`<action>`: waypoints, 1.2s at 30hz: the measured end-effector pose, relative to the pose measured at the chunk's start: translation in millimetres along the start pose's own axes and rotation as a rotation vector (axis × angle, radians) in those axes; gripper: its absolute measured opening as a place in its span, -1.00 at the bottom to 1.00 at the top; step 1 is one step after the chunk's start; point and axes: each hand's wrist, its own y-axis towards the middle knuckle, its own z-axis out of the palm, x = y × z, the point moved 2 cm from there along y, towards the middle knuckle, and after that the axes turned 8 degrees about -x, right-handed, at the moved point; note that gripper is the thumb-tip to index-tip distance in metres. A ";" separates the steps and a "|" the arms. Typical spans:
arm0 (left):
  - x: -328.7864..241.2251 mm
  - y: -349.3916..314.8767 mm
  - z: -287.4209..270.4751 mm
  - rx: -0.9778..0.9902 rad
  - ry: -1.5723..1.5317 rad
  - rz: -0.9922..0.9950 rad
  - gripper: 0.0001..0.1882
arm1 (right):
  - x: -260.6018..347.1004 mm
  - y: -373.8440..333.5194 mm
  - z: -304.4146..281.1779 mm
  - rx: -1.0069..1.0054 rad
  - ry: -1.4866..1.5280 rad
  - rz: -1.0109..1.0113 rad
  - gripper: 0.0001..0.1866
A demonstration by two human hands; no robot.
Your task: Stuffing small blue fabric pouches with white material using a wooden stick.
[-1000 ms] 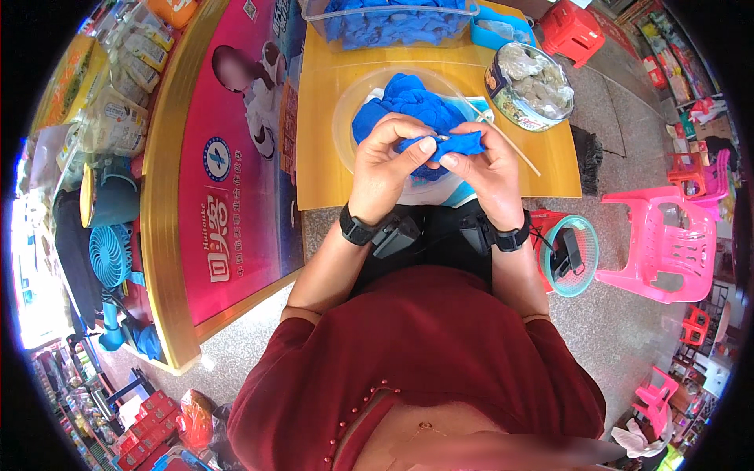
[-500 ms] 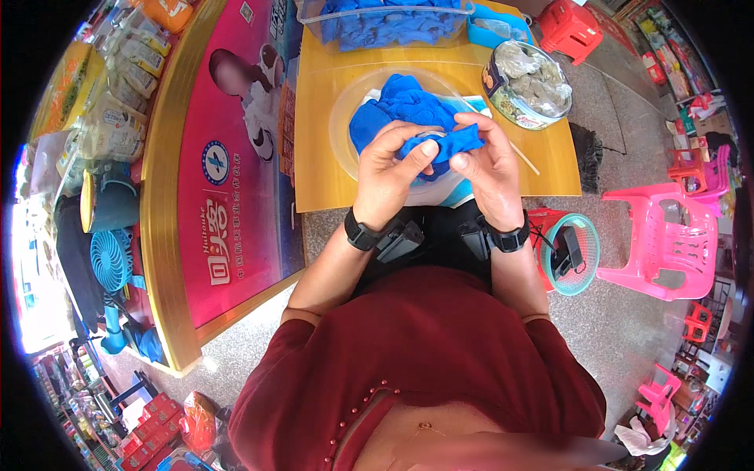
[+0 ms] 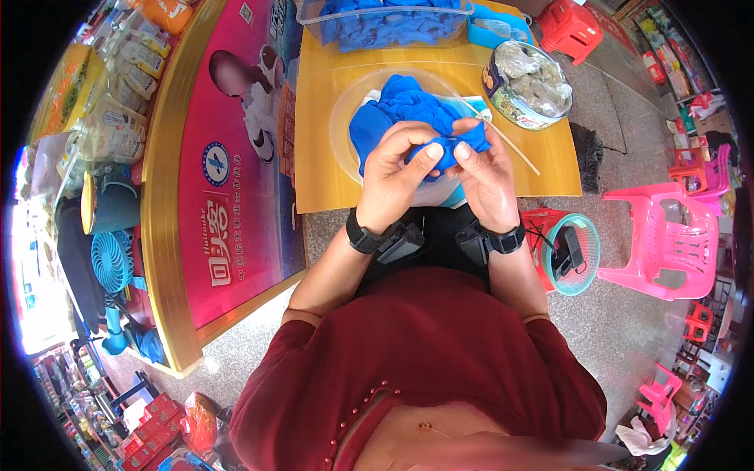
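1. Two bare hands, the left hand [image 3: 393, 170] and the right hand [image 3: 491, 187], pinch a small blue cloth piece [image 3: 448, 155] between thumbs and fingers, above a round clear basin [image 3: 341, 125]; the fingers' undersides are hidden, so the exact grip is hard to tell.
2. Blue cloth [image 3: 404, 106] lies heaped in that basin on a yellow table [image 3: 550, 169].
3. Farther back stand a clear bin [image 3: 393, 31] of blue pieces and a light-blue box [image 3: 485, 35]; rightward, a tin [image 3: 528, 115] and thin stick [image 3: 514, 147].
4. Speckled floor [image 3: 609, 337] surrounds a pink chair [image 3: 660, 239] and turquoise basket [image 3: 587, 271].
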 end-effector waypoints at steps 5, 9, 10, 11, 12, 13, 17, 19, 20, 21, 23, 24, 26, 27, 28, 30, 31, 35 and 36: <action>-9.7 3.0 2.3 0.021 0.266 0.228 -0.78 | -8.3 3.3 -9.7 0.028 -0.033 -0.013 -0.70; -14.0 2.9 3.5 -0.132 -0.092 -0.106 -0.82 | -7.1 5.1 -11.6 0.057 -0.041 -0.024 -0.71; -9.5 3.1 -0.3 -0.104 -0.078 -0.141 -0.81 | -5.8 5.0 -10.1 0.057 -0.041 -0.025 -0.71; -4.6 3.4 -2.9 -0.075 -0.063 -0.176 -0.80 | -2.8 4.8 -7.7 0.037 -0.115 -0.087 -0.68; 0.2 4.0 -6.0 -0.077 -0.061 -0.175 -0.80 | -2.1 5.1 -5.8 0.018 -0.188 -0.147 -0.64; 2.5 5.1 -8.9 -0.089 -0.019 -0.077 -0.82 | -3.8 5.4 -4.4 0.020 -0.187 -0.146 -0.64; -0.8 7.0 -10.4 -0.106 0.178 0.168 -0.84 | 6.5 6.7 0.6 0.023 -0.809 -0.738 -0.55; -1.5 7.7 -12.1 -0.058 0.211 0.207 -0.85 | 5.7 6.2 3.0 0.174 -0.847 -0.726 -0.66; -2.0 7.5 -11.9 -0.011 0.244 0.246 -0.85 | 0.5 3.0 2.3 0.084 -0.740 -0.591 -0.75; -4.1 7.3 -9.6 -0.012 0.245 0.245 -0.85 | -2.3 4.0 -2.0 0.084 -0.740 -0.590 -0.75; -7.3 8.3 -4.5 -0.074 -0.012 0.021 -0.81 | -5.1 6.8 -11.5 0.071 -0.713 -0.619 -0.81; -9.6 8.7 -4.2 -0.076 -0.012 0.016 -0.81 | -4.4 5.4 -10.5 0.069 -0.714 -0.614 -0.81; -8.7 10.5 -6.0 -0.067 -0.007 -0.131 -0.79 | -2.3 3.9 -10.4 -0.036 -0.519 -0.466 -0.87; -6.5 11.2 -9.3 -0.068 -0.007 -0.135 -0.79 | -2.6 4.1 -11.0 -0.037 -0.520 -0.462 -0.87; -2.9 11.8 -13.3 -0.032 0.033 -0.130 -0.79 | -3.4 5.6 -11.5 -0.019 -0.520 -0.446 -0.88; -4.4 12.1 -12.1 -0.051 0.019 -0.113 -0.82 | -5.0 7.4 -10.1 -0.002 -0.494 -0.374 -0.88; -2.1 11.5 -12.6 -0.053 0.020 -0.114 -0.82 | -6.5 7.5 -8.5 -0.001 -0.494 -0.372 -0.88; -4.8 10.6 -7.8 -0.083 -0.066 -0.077 -0.75 | -9.3 6.0 -7.3 -0.079 -0.474 -0.400 -0.89; -6.6 10.3 -5.8 -0.101 -0.137 -0.137 -0.72 | -10.3 5.8 -9.2 -0.141 -0.439 -0.349 -0.90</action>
